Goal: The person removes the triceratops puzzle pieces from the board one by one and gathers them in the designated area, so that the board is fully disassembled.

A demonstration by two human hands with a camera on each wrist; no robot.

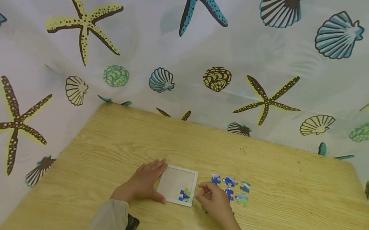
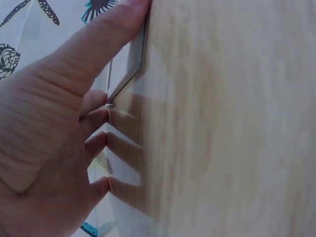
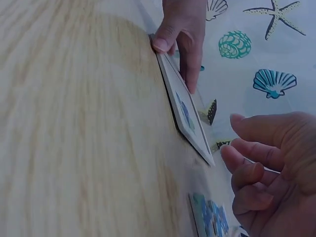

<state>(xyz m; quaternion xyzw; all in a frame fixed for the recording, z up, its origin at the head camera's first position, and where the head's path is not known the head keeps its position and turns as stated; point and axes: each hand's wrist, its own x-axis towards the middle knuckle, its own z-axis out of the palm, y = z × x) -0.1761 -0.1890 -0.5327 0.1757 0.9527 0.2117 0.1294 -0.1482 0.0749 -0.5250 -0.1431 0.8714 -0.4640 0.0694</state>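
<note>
A square white puzzle tray [image 1: 177, 183] lies on the table, with a few joined blue and green jigsaw pieces [image 1: 185, 195] in its lower right corner. My left hand [image 1: 147, 180] spreads along the tray's left side, thumb at the near corner and extended fingers by the far one. In the left wrist view, the thumb [image 2: 94, 44] presses against the tray's edge. My right hand [image 1: 216, 202] hovers just right of the tray, fingers loosely bent; the right wrist view shows a gap between thumb and index finger. Loose jigsaw pieces [image 1: 230, 181] lie beyond it, partly hidden by the hand.
The wooden table [image 1: 279, 222] extends around the tray on all sides. A white curtain [image 1: 186, 52] printed with starfish and shells hangs along its back and sides. Close to the left sleeve is a small black object [image 1: 132, 224].
</note>
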